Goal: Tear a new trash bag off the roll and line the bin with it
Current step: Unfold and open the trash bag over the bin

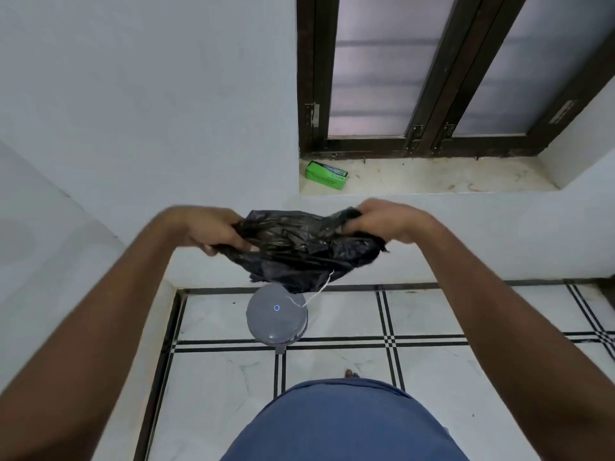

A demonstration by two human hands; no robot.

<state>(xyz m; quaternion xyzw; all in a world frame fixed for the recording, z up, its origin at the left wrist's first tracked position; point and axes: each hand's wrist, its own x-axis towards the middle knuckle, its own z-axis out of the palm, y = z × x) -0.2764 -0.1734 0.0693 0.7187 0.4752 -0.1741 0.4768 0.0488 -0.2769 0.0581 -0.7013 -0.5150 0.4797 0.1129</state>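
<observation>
Black trash bag [299,247] held up in the air at mid-frame, crumpled and bunched, stretched sideways between both hands. Left hand [213,232] clamps the bag's left edge, fingers curled around the plastic, thumb on top. Right hand [382,224] pinches the bag's right edge, fingers closed over a gathered fold. A thin white string [319,291] dangles from the bag's lower right part and hangs down in front of the bin. Grey round bin [276,319] stands on the floor directly under the bag, lid closed, small blue dot at the lid's centre; the bag's lower edge overlaps the bin's top in view, bag and bin apart. Bin sits near the wall on white tiled floor [432,377] with black double-line borders. Green box [326,174] lies on the window sill [449,179] beyond the hands, at the sill's left end. Dark wooden window frame [429,128] with frosted panes above the sill. White wall [149,94] to the left. Person's blue clothing [342,424] fills the bottom centre, toes just visible above it.
</observation>
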